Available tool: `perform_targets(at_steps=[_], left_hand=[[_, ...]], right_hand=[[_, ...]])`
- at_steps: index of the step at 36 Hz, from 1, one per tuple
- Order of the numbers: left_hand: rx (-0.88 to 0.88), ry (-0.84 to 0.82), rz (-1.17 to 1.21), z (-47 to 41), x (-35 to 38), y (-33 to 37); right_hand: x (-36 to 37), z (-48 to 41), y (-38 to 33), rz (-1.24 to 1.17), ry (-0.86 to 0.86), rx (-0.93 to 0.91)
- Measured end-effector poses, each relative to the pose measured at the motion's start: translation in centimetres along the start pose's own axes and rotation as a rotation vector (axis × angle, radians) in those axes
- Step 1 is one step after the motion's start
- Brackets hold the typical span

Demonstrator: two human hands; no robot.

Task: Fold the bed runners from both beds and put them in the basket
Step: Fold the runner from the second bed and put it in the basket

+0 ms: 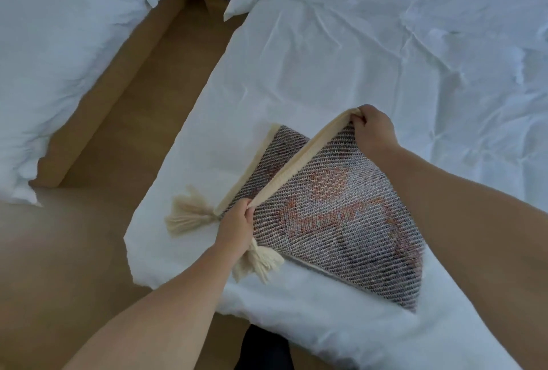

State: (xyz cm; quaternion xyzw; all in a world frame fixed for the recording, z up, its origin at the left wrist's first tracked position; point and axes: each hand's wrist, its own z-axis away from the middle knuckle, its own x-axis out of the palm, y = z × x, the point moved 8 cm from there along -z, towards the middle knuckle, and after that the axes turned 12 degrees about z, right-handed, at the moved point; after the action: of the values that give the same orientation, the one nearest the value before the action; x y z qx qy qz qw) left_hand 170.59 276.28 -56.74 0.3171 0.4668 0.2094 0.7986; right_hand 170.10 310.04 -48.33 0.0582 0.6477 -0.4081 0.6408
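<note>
Grips: left hand (pixel 235 225) at 9 o'clock and right hand (pixel 375 129) at 1 o'clock of the grey-and-rust woven bed runner (pixel 341 221), both pinching its cream hem (pixel 299 162).
Risk: an uneven pull may skew the fold.

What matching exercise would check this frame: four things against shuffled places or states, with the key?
Things:
1 left hand
2 right hand
3 bed runner
4 second bed

Places or states:
A pinches the far corner of the cream edge
B lies partly folded on the white duvet
C upper left, beyond the wooden floor
D pinches the cream edge beside the tassels

Pairs: 1-D, 2-A, 3-B, 4-C.
</note>
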Motion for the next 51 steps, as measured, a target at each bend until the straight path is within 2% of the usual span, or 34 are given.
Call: perform_targets(at_steps=[7, 13, 24, 31, 35, 40, 44, 47, 51], left_hand=[[-0.030, -0.054, 0.014, -4.7, -0.2, -5.2], [-0.014, -0.049, -0.100, -8.7, -0.2, -8.6], [-0.003, -0.267, -0.288, -13.4, 2.1, -13.8], [0.087, -0.261, -0.292, -13.1, 2.4, -14.2], [0.246, -0.181, -0.309, -13.6, 2.1, -11.7], [0.417, -0.178, -0.395, -14.5, 4.5, -6.8], [0.507, -0.290, -0.532, -14.6, 9.3, -3.5], [0.502, -0.342, -0.615, -14.9, 12.5, -2.9], [0.438, -0.324, -0.677, -15.6, 14.4, -3.4]], right_hand=[[7.6, -4.2, -3.5, 0.083, -0.002, -0.004], [12.7, -8.3, -5.4, 0.226, 0.014, -0.029], [22.7, -13.4, -7.3, 0.486, -0.050, -0.104], [25.5, -13.7, -6.4, 0.550, -0.078, -0.156], [24.8, -12.4, -6.2, 0.599, -0.020, -0.185], [25.2, -8.5, -4.2, 0.760, -0.140, -0.236], [25.6, -5.6, -0.9, 0.770, -0.217, -0.228], [24.7, -4.5, 3.4, 0.761, -0.232, -0.137], [22.5, -3.4, 10.3, 0.759, -0.244, -0.011]])
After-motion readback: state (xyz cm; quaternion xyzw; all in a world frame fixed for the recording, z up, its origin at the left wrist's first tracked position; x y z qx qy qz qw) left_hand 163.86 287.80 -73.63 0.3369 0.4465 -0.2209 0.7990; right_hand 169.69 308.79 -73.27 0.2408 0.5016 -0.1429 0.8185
